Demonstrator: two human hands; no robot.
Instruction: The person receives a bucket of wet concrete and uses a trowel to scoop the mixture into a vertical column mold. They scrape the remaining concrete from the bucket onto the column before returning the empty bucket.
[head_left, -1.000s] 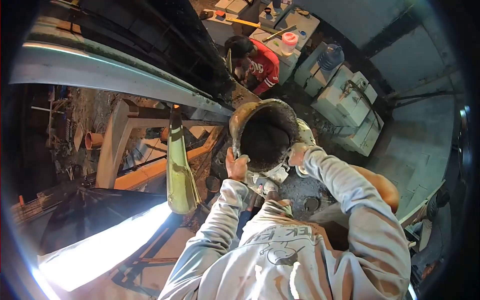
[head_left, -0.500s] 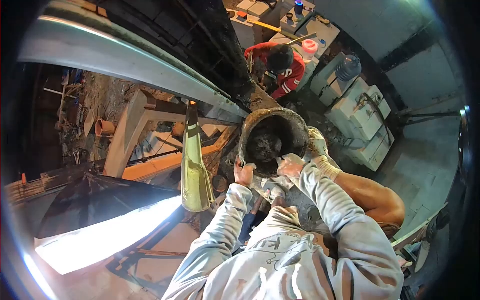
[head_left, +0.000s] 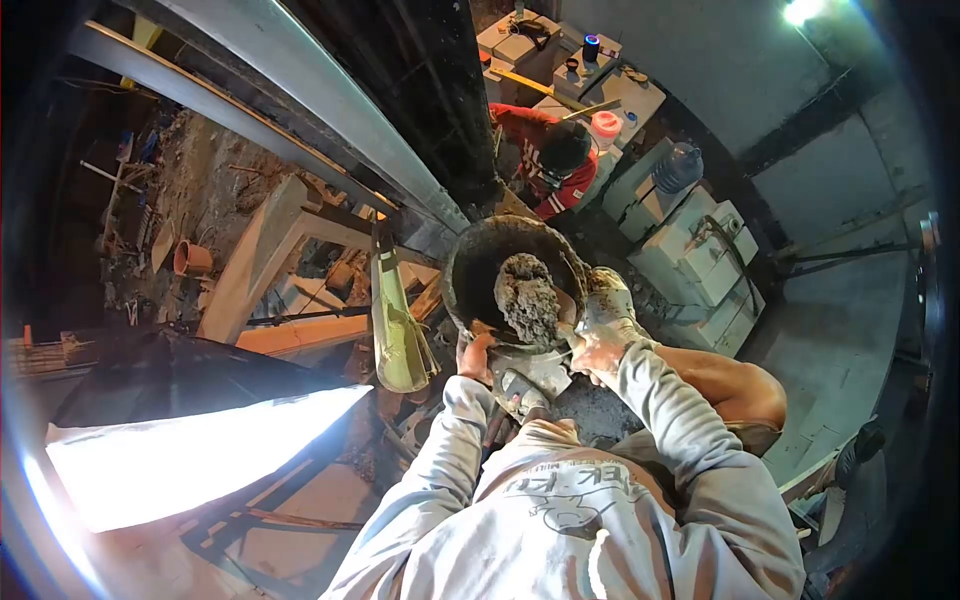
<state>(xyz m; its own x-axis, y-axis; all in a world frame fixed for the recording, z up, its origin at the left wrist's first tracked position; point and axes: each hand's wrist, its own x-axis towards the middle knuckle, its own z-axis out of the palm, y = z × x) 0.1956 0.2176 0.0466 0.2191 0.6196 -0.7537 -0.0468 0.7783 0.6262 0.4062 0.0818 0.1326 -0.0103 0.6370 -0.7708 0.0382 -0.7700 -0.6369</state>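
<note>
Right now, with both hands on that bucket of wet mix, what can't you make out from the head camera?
- Bucket: its underside and outer wall are hidden by its own rim and by the hands.
- Left hand: fingers tucked under the rim, so its grip is unclear.
- Right hand: coated in mix, and a gloved hand from another person lies against it.
- Person in red: hands hidden behind the dark column.
- Ground below: dark and blurred.

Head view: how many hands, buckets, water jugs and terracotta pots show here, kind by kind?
Hands on the bucket: 3 (left hand, right hand, a co-worker's gloved hand)
Bucket: 1
Water jug: 1
Terracotta pot: 1
Total: 6
</note>
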